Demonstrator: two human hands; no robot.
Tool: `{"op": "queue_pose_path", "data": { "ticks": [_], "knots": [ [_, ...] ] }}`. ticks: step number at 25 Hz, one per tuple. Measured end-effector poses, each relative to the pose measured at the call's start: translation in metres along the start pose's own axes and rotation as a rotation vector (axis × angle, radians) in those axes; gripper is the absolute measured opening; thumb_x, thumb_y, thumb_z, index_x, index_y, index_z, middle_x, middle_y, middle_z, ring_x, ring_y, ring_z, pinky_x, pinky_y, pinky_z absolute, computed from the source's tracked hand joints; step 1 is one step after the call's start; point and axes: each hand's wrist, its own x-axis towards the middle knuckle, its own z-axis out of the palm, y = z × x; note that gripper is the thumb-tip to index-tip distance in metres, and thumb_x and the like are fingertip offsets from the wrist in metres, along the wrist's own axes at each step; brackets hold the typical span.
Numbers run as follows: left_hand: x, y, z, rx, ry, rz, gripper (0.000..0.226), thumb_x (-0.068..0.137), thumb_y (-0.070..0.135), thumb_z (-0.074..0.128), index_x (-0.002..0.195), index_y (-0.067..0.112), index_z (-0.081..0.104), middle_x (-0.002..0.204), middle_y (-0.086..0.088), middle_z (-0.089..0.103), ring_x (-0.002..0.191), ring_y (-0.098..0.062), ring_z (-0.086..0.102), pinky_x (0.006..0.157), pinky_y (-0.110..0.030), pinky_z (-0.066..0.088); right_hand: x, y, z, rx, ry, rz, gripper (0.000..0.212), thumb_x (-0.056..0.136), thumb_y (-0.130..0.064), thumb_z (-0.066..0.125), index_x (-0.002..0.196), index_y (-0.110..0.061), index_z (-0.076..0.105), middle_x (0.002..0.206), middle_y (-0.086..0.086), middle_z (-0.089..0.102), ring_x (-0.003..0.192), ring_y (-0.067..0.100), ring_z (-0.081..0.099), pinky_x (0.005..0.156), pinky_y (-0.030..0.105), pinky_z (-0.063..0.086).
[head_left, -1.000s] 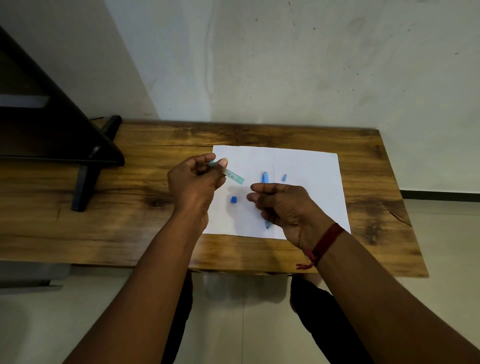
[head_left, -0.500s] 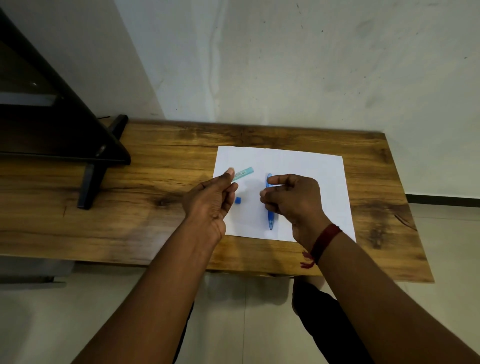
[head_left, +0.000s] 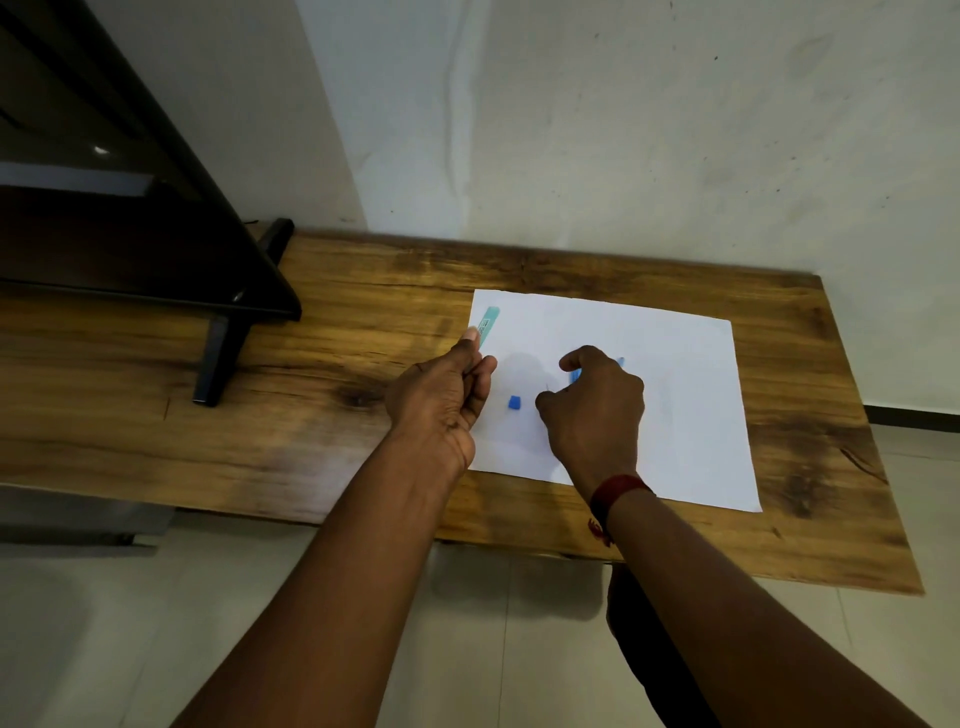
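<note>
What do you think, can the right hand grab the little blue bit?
Probably yes: the blue bit lies bare on the paper beside the right hand, though its fingers are busy with a pen.

One sheet (head_left: 675, 395), one teal strip (head_left: 489, 324), one pen (head_left: 574, 376), one blue cap (head_left: 514, 402).

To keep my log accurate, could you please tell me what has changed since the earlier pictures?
The left hand swung the teal tube it pinches from pointing at the right hand to pointing away, at the far-left corner of the paper. The right hand closed round the blue pen. The small blue cap stayed on the paper.
</note>
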Motion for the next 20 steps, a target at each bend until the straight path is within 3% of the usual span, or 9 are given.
{"op": "queue_pose_path", "data": {
  "ticks": [9,12,16,20],
  "knots": [
    [0.001,0.002,-0.005,0.059,0.010,0.058,0.022,0.070,0.027,0.079,0.078,0.011,0.066,0.076,-0.005,0.074,0.064,-0.012,0.071,0.052,-0.020,0.056,0.010,0.007,0.000,-0.026,-0.007,0.003,0.036,0.079,-0.017,0.076,0.112,-0.008,0.065,0.108,0.012,0.070,0.094,0.028,0.067,0.090,0.031,0.049],
    [0.001,0.004,-0.006,0.056,0.025,0.061,0.022,0.070,0.027,0.080,0.077,0.012,0.066,0.076,-0.005,0.074,0.062,-0.012,0.071,0.053,-0.020,0.057,0.020,0.007,-0.011,-0.062,0.007,-0.118,0.023,0.084,-0.020,0.072,0.106,-0.012,0.070,0.099,0.008,0.074,0.088,0.023,0.068,0.079,0.020,0.042],
    [0.004,0.005,-0.008,0.042,0.047,0.070,0.024,0.070,0.024,0.081,0.083,0.009,0.067,0.082,-0.008,0.074,0.068,-0.014,0.072,0.058,-0.022,0.058,0.020,0.009,-0.006,-0.255,-0.120,-0.371,0.019,0.087,-0.023,0.069,0.104,-0.018,0.074,0.103,0.006,0.071,0.097,0.024,0.061,0.077,0.026,0.043],
    [0.007,0.003,-0.008,0.078,0.065,0.110,0.022,0.072,0.022,0.081,0.081,0.009,0.066,0.083,-0.010,0.074,0.067,-0.013,0.070,0.061,-0.023,0.059,0.003,0.015,0.016,-0.342,-0.145,-0.493,0.026,0.087,-0.029,0.068,0.108,-0.016,0.074,0.106,0.009,0.068,0.103,0.028,0.055,0.081,0.034,0.049]
  ]
}}
